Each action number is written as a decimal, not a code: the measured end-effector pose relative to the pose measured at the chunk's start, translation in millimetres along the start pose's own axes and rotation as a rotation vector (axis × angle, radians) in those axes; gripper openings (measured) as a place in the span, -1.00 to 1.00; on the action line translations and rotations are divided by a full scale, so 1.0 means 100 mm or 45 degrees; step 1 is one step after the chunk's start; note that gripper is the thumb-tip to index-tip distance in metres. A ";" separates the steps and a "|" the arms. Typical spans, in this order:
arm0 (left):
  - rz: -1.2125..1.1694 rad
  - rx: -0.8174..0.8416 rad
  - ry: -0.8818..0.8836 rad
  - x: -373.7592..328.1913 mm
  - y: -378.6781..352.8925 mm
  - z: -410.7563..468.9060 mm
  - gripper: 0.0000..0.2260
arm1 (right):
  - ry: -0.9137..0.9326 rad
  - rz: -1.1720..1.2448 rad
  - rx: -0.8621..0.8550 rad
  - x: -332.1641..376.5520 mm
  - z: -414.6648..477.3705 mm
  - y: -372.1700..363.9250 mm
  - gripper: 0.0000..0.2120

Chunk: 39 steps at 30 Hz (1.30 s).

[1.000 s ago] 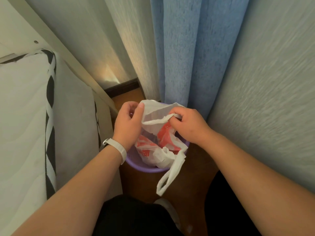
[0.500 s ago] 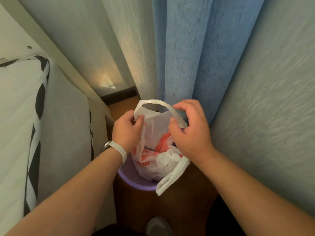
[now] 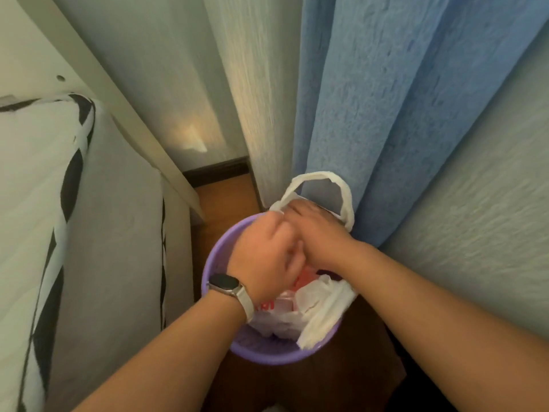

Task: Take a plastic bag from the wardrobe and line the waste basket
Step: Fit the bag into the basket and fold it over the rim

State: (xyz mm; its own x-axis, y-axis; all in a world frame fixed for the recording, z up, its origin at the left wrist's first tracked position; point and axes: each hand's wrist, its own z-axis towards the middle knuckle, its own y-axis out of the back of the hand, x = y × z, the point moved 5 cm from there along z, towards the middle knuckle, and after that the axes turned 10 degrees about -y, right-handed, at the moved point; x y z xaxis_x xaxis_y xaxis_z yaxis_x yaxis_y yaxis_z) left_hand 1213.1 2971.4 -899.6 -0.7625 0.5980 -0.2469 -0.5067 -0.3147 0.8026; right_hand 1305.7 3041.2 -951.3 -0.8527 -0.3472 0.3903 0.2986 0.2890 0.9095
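1. Seen from above, a round purple waste basket (image 3: 218,257) stands on a brown wood floor (image 3: 225,197), in a narrow gap between a white mattress (image 3: 35,203) on the left and a blue curtain (image 3: 386,114) behind it.
2. A white plastic bag (image 3: 315,310) with red print lies mostly inside the basket, crumpled and not yet spread over the rim.
3. One bag handle (image 3: 320,176) stands up as a loop at the far side, against the curtain. The other handle (image 3: 323,325) drapes over the near right rim.
4. Both hands meet over the far half of the basket. The left hand (image 3: 264,257), with a watch (image 3: 224,283) on its wrist, is curled closed on the bag's edge near the far left rim.
5. The right hand (image 3: 318,230) lies palm down on the bag just below the upright handle; whether its fingers pinch the plastic cannot be told.
6. The likely next step is stretching the far edge over the rim. That edge lies just beyond both hands, and the right hand is nearer the loop.
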 end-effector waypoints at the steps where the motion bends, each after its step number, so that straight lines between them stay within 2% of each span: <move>1: -0.062 0.087 -0.062 -0.07 -0.09 0.00 -0.91 | 0.038 -0.033 -0.018 -0.02 0.06 -0.01 -0.49; 3: -0.155 0.211 0.042 -0.05 -0.22 -0.01 -0.94 | 0.057 -0.049 -0.016 -0.08 0.13 -0.04 -0.44; 5: -0.186 0.279 0.284 0.13 -0.29 -0.07 -0.95 | 0.009 -0.036 0.039 -0.15 0.17 -0.11 -0.39; 7: -0.166 0.338 0.511 0.40 -0.32 -0.17 -0.87 | -0.018 -0.040 0.072 -0.20 0.17 -0.17 -0.37; 10: 0.254 0.602 0.563 0.73 -0.38 -0.30 -0.65 | -0.010 -0.050 0.093 -0.24 0.14 -0.25 -0.35; 12: 0.378 0.726 0.566 0.87 -0.44 -0.37 -0.50 | 0.002 0.004 0.117 -0.29 0.14 -0.31 -0.34; 14: 0.361 0.737 0.556 0.99 -0.48 -0.38 -0.41 | 0.007 0.054 0.159 -0.31 0.18 -0.32 -0.36; 17: 0.266 0.749 0.582 1.17 -0.51 -0.39 -0.41 | -0.024 0.121 0.212 -0.34 0.27 -0.33 -0.38; 21: -0.021 0.777 0.760 1.36 -0.47 -0.51 -0.51 | -0.171 0.175 0.214 -0.45 0.35 -0.39 -0.70; 26: -0.207 0.658 0.925 1.39 -0.34 -0.75 -0.57 | -0.195 0.257 0.281 -0.44 0.31 -0.38 -0.80; 28: -0.162 0.633 0.872 1.30 -0.28 -0.74 -0.50 | -0.151 0.258 0.252 -0.40 0.25 -0.36 -0.73; 31: 0.042 0.563 0.662 1.10 -0.15 -0.57 -0.38 | -0.034 0.220 0.093 -0.33 0.14 -0.28 -0.61; 34: 0.061 0.604 0.440 0.77 -0.07 -0.41 -0.41 | 0.056 0.296 -0.069 -0.21 -0.09 -0.12 -0.61; 36: -0.057 0.761 0.388 0.60 -0.08 -0.40 -0.51 | 0.070 0.311 -0.102 -0.16 -0.26 -0.07 -0.63; 39: -0.130 1.103 0.368 0.47 -0.05 -0.53 -0.67 | 0.080 0.235 -0.036 -0.15 -0.54 -0.07 -0.68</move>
State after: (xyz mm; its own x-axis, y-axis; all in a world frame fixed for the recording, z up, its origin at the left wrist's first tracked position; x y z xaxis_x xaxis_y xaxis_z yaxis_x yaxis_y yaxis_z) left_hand 1158.5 2961.8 -943.7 -0.8608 0.3480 -0.3713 -0.1874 0.4616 0.8671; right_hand 1339.3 2996.3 -955.7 -0.7543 -0.3460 0.5579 0.4600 0.3277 0.8252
